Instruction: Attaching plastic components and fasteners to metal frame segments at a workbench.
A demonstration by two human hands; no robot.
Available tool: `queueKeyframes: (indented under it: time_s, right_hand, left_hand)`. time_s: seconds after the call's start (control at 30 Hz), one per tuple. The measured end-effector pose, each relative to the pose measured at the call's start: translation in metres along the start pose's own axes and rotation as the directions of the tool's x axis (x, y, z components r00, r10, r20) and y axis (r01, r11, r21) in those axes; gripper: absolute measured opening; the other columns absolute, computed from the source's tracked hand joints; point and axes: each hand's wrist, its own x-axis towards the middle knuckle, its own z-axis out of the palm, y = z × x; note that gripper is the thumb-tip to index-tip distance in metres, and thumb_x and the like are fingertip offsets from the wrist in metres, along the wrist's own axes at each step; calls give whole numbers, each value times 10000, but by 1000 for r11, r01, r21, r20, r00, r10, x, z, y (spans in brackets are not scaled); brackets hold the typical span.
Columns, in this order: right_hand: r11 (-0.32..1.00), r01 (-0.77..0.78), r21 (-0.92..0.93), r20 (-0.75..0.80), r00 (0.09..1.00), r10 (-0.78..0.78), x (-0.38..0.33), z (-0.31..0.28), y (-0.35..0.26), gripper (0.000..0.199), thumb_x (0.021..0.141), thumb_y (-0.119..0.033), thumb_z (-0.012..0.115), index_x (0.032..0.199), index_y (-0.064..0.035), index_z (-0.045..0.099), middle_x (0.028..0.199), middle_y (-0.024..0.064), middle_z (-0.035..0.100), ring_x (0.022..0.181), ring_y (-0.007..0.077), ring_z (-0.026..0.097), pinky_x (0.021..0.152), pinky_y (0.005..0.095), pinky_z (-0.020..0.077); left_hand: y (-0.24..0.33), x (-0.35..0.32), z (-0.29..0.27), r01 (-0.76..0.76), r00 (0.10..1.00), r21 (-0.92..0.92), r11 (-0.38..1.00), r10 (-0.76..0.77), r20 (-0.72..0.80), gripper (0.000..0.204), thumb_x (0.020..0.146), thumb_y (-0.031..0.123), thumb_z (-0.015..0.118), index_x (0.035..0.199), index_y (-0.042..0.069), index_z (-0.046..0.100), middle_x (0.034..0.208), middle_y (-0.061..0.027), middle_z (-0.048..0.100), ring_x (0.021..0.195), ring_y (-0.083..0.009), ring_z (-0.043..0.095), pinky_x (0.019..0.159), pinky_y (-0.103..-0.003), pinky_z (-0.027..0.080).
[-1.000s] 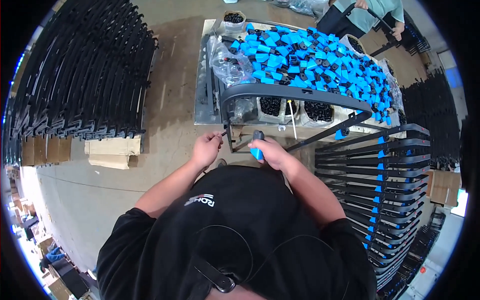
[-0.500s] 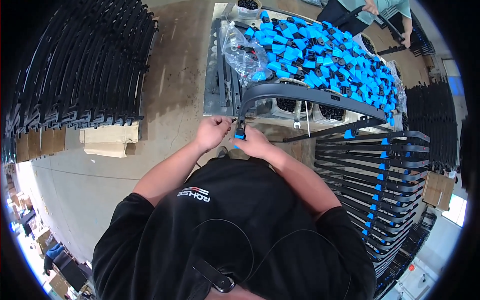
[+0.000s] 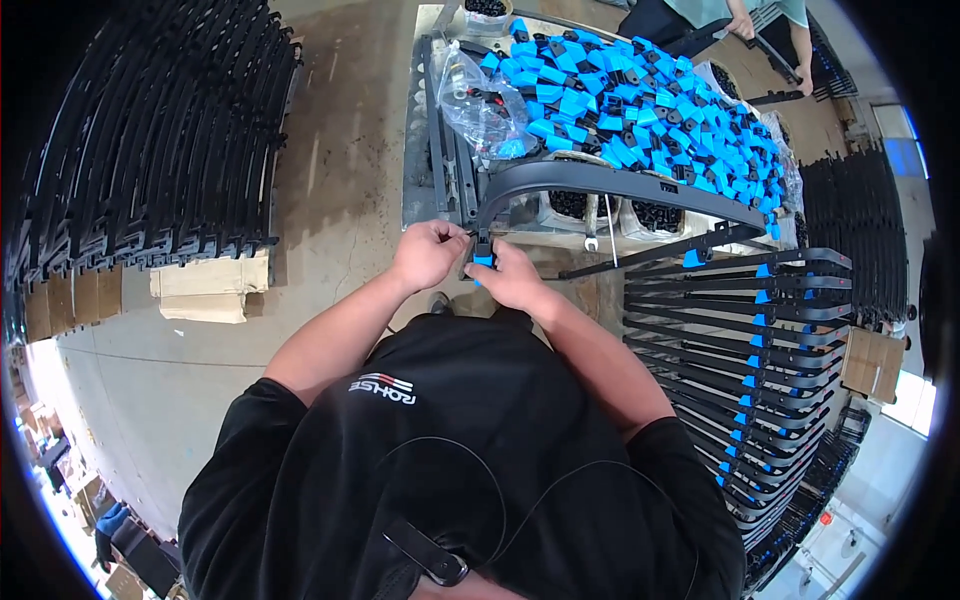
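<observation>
A: Where is the blue end piece (image 3: pixel 484 257)?
B: On the near left end of the curved black frame (image 3: pixel 610 178), just in front of the person's waist.
A: What is each hand doing?
B: The right hand (image 3: pixel 513 275) grips the blue piece, its thumb across the front. The left hand (image 3: pixel 428 256) sits just beside it, fingers curled; I can't tell whether they hold anything.
A: And around them?
B: Behind the frame stands a table (image 3: pixel 417 190), heaped with blue-and-black pieces (image 3: pixel 640 105). A clear plastic bag (image 3: pixel 485 112) lies left of the heap. Near the front edge, a wrench (image 3: pixel 590 243) shows between two tubs of small black parts (image 3: pixel 657 217).
A: Farther out?
B: Frames with blue pieces are stacked (image 3: pixel 790 345) at the right, and a tall black stack (image 3: pixel 160 130) stands at the left. Beyond the table, a co-worker's hands (image 3: pixel 741 26) hold a black bar (image 3: pixel 775 58).
</observation>
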Motion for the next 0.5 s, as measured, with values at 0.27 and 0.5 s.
queueKeyframes:
  time_s: [0.27,0.5]
  right_hand:
    - [998,29,51,-74,997,-25,-6,0,-8,447,830,-369,796,1024,-12,609,889,166,677,851,301,664,816,412,518]
    - [998,-52,31,-35,998,53,-4,-5,-9,474,830,-385,803,1052,-4,630,914,142,702,834,243,677,789,381,531]
  left_hand:
    - [-14,2,1,7,998,-68,998,-2,64,201,936,189,674,995,10,744,851,-115,735,773,-168,672,737,-336,538]
    - [9,19,-9,-109,981,142,984,84,174,169,929,150,683,994,7,744,871,-99,736,795,-167,677,747,-341,543]
